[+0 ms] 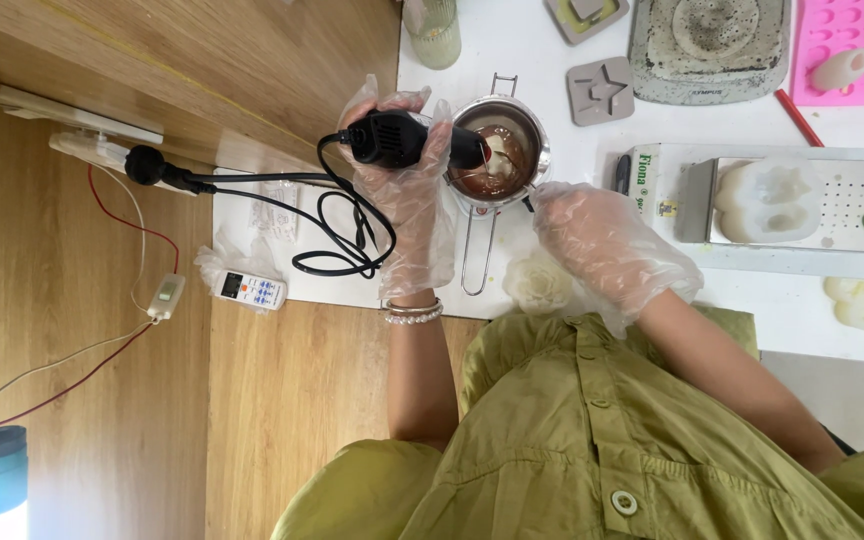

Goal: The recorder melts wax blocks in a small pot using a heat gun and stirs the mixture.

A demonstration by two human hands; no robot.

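Note:
My left hand (pixel 407 215), in a clear plastic glove with a pearl bracelet at the wrist, grips a black corded electric hand tool (pixel 402 138). The tool's tip reaches into a small metal pot (pixel 530 120) that holds a glossy brown liquid (pixel 500 168). My right hand (pixel 602 245), also gloved, holds the pot at its near rim. The pot's wire handle (pixel 477 255) runs toward me between both hands. The tool's black cable (pixel 342 225) loops over the white table's left edge.
A pale flower-shaped mould (pixel 539 283) lies by my right wrist. A box with a white silicone mould (pixel 767 200) on a metal tray lies to the right. Behind are a grey star mould (pixel 600 92), a pink mould (pixel 847 50) and a glass jar (pixel 436 35). A remote (pixel 250 290) sits left.

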